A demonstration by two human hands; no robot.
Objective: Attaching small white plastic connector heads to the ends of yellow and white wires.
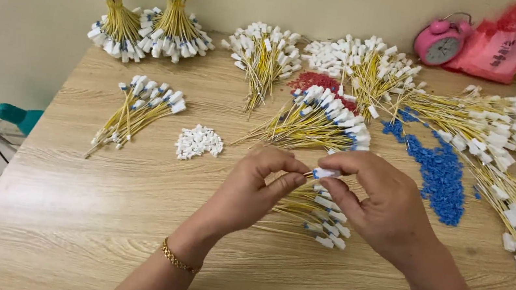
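My left hand (257,187) and my right hand (374,202) meet above the middle of a wooden table (99,211). Between their fingertips is a small white connector with a blue piece (324,173), on the end of a thin yellow wire. My right thumb and fingers pinch the white connector; my left fingertips close on the wire end beside it. A gold bracelet (177,259) sits on my left wrist. Under my hands lies a loose pile of yellow wires with white and blue ends (327,222).
Several bundles of yellow wires (313,119) with white connectors fan across the table. Two tied bundles (148,26) stand upright at the back left. Small heaps of white caps (198,141), blue pieces (441,177) and red pieces (318,81) lie nearby. A pink alarm clock (442,43) stands at the back right.
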